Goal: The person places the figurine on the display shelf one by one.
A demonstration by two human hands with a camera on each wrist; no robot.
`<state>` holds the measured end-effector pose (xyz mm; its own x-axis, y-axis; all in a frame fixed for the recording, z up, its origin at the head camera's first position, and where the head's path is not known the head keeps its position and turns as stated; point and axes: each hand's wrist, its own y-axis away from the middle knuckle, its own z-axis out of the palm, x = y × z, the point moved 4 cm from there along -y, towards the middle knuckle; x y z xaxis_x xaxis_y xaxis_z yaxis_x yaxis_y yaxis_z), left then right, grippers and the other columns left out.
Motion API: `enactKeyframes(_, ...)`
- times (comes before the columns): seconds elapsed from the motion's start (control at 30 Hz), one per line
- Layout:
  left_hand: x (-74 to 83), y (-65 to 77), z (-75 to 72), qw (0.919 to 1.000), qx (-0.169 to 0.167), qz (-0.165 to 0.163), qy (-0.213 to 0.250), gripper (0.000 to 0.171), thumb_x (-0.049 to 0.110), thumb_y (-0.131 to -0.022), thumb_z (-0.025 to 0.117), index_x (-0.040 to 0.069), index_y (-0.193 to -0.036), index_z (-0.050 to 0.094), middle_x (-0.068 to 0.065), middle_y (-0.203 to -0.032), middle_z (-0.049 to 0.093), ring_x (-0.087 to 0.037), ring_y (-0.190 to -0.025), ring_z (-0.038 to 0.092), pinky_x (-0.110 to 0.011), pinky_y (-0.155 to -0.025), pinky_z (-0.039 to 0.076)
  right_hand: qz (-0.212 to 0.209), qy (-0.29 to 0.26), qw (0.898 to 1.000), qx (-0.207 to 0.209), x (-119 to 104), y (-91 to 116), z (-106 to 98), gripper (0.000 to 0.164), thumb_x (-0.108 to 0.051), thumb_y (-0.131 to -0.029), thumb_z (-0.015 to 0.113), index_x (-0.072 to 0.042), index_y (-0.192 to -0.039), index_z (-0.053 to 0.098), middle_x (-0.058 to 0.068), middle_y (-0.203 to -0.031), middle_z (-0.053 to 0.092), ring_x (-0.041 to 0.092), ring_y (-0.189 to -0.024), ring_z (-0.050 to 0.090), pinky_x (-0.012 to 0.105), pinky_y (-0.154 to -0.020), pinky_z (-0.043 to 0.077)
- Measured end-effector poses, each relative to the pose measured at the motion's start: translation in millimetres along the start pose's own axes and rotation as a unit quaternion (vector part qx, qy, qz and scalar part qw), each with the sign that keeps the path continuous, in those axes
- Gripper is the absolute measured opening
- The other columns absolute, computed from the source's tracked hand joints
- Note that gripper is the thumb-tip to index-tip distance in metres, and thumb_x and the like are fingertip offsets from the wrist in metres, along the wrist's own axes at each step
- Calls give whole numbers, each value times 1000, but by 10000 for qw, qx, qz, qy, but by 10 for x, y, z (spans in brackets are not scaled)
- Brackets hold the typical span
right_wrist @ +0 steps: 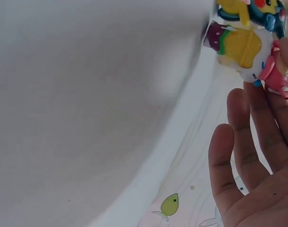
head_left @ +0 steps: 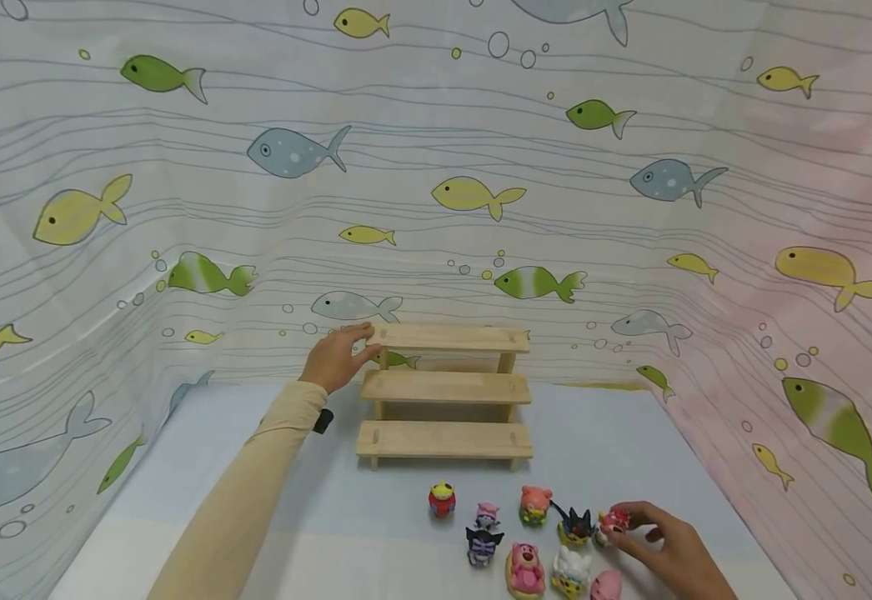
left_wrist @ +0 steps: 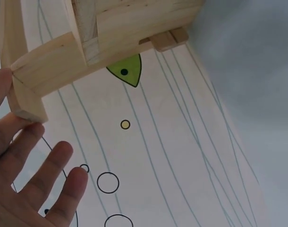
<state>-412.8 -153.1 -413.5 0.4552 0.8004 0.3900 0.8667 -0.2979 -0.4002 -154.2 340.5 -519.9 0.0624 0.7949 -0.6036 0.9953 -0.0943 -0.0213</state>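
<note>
A three-tier wooden stepped shelf (head_left: 447, 387) stands against the back sheet. My left hand (head_left: 337, 360) pinches the left end of its top board, thumb on one face and a finger against the other; the remaining fingers (left_wrist: 54, 165) are spread in the left wrist view. Low on the right, my right hand (head_left: 669, 546) pinches a small red-and-white toy figurine (head_left: 613, 522) between thumb and fingers. In the right wrist view this figurine (right_wrist: 250, 49) also shows yellow and purple parts. Beside it is a black-eared figurine (head_left: 575, 528).
More figurines cluster in front of the shelf: a red-and-yellow one (head_left: 442, 500), an orange-pink one (head_left: 534, 506), a black-and-purple one (head_left: 483, 546), a pink bear (head_left: 525, 571) and a white one (head_left: 571, 571). A fish-patterned sheet (head_left: 421, 150) encloses the white table (head_left: 316, 533).
</note>
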Motion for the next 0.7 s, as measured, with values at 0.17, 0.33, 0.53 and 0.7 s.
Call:
enactKeyframes(0.17, -5, -2, 6, 10000, 6, 25, -16, 52, 36, -100, 66, 3, -140, 61, -9, -149, 54, -37, -135, 50, -58, -111, 38, -316, -12, 9989, 349, -22, -21, -46, 42, -48, -82, 82, -22, -114, 71, -12, -102, 70, 5, -88, 62, 26, -70, 53)
enactKeyframes(0.33, -18, -24, 3, 10000, 16, 27, -1, 51, 37, -99, 67, 5, -139, 62, -8, -147, 55, -37, -133, 52, -58, -109, 40, -336, 55, 9981, 506, -88, -92, -104, 45, -53, -83, 80, -21, -114, 72, -10, -100, 71, 10, -89, 64, 25, -70, 53)
enactKeyframes(0.53, -27, -14, 12, 10000, -34, 32, 52, 52, 38, -99, 67, 5, -139, 61, -7, -148, 55, -36, -133, 52, -58, -112, 36, -764, 138, 9936, 816, -221, -175, -230, 40, -49, -85, 80, -22, -114, 72, -13, -98, 70, 13, -90, 66, 27, -70, 54)
enactKeyframes(0.7, -40, -10, 1, 9999, 64, 19, 145, 52, 39, -99, 67, 4, -138, 62, -8, -146, 56, -35, -133, 53, -55, -111, 39, -1170, 259, 9872, 1054, -355, -300, -328, 39, -45, -86, 81, -22, -115, 71, -13, -98, 70, 12, -89, 65, 32, -72, 57)
